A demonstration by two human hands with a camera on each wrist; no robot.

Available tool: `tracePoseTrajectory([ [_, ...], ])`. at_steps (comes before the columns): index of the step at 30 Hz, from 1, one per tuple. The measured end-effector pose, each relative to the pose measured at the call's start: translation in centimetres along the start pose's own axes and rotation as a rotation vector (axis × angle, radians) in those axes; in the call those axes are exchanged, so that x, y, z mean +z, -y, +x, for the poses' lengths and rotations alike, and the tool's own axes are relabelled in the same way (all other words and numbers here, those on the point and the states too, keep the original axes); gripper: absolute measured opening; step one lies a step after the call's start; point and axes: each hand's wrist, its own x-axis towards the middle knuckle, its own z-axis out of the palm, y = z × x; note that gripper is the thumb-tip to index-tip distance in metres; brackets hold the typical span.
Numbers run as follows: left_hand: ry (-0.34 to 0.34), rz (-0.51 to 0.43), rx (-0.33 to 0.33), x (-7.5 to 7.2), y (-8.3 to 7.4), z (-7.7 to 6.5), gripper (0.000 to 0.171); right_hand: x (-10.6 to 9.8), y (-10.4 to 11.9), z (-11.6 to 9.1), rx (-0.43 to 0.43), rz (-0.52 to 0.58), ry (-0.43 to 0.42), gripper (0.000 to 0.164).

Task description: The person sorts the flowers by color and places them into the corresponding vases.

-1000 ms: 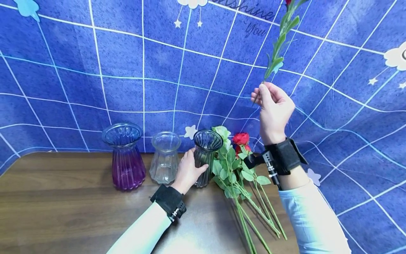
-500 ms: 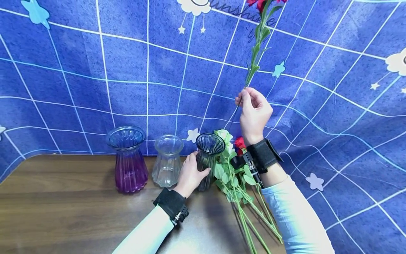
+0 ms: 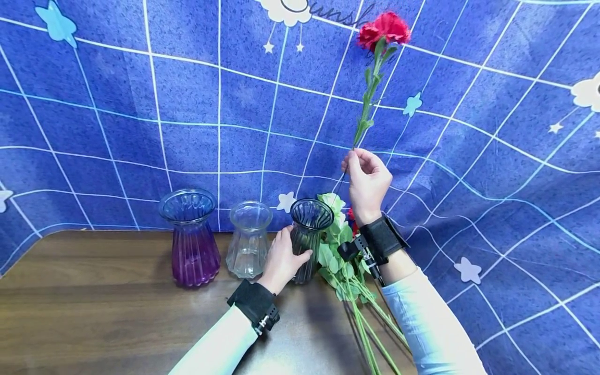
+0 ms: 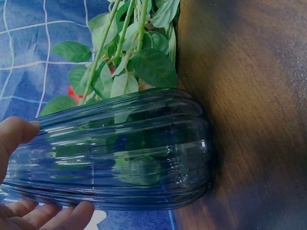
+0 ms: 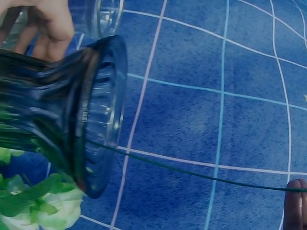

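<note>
Red at the bloom, slants down and left as one long-stemmed flower [image 3: 367, 99] pinched in the right hand [image 3: 369, 183], above and right of the smoky glass vase [image 3: 308, 241] gripped upright by the left hand [image 3: 281, 263], with bare stem [image 5: 216, 179] reaching the mouth [image 5: 103, 108], tip unclear.

the left wrist view's edge crops the smoky vase [image 4: 124, 148] and left hand [image 3: 283, 259].

At eight o'clock in the head view, on the desk [image 3: 94, 302], a blue-to-purple vase [image 3: 194, 245]; at its three o'clock, a clear vase [image 3: 248, 249]. At five, white and red roses [image 3: 334, 264]. Behind, blue gridded cloth [image 3: 187, 146].
</note>
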Motion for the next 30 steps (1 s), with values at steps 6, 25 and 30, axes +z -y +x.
tracePoseTrajectory([
  [6,-0.010,-0.002,0.002,0.0,0.2,0.0,0.074,-0.6,-0.7,-0.6,0.048,-0.114,0.036,0.004],
  [25,-0.030,0.027,0.037,-0.2,0.1,0.3,0.073,-3.2,-3.7,-2.4,0.209,-0.376,0.175,0.014],
  [30,-0.024,0.034,0.039,0.0,0.2,0.1,0.072,-4.0,-4.5,-3.3,0.292,-0.428,0.225,0.014],
])
